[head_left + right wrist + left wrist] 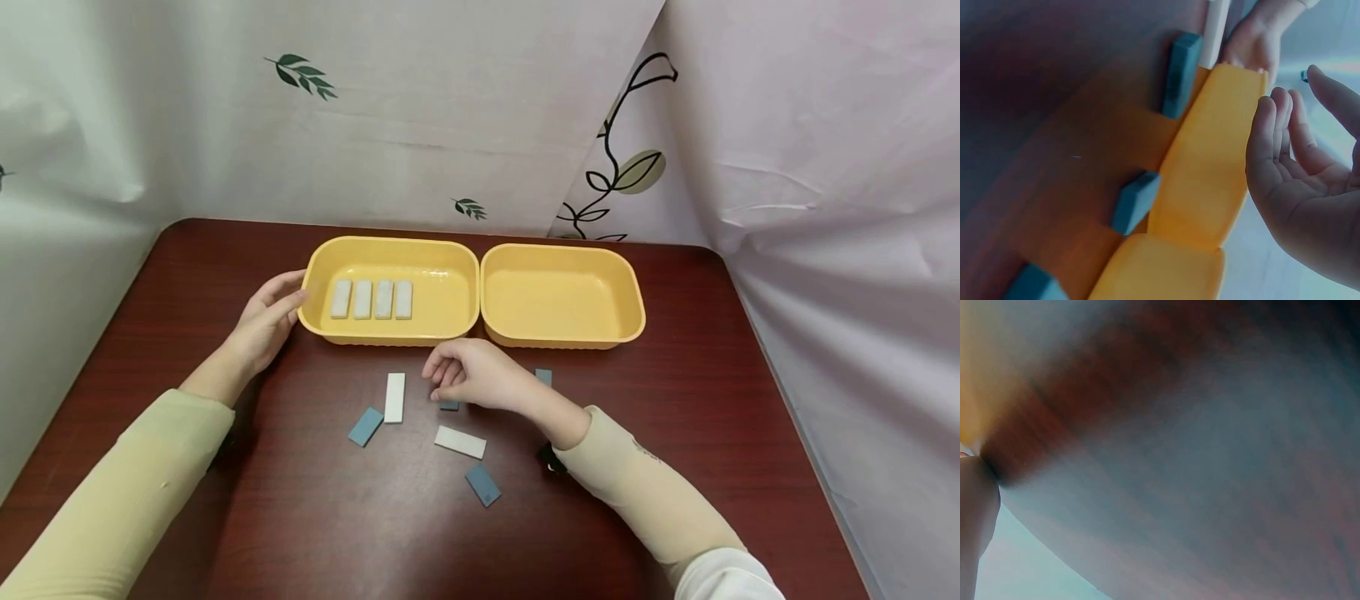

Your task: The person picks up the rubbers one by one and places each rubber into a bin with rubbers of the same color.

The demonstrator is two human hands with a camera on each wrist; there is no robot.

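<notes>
My left hand (266,321) rests against the left end of a yellow tray (390,340), fingers and thumb at the rim. Inside that tray, several white rectangular blocks (363,300) stand in a row toward the left. My right hand (476,372) hovers over the table just in front of where the trays meet, fingers loosely bent and empty. Below it, a blue-grey block (449,406) is partly hidden. The right wrist view shows its fingers (1263,128) apart from the thumb with nothing between. A white block (394,398) lies between the hands.
A second yellow tray (562,300) with nothing in it adjoins on the right. Nearer me lie another white block (461,442) and blue-grey blocks (365,427), one at front (483,486). Another blue-grey block (543,377) shows behind the right wrist. A patterned curtain (420,125) hangs behind the table.
</notes>
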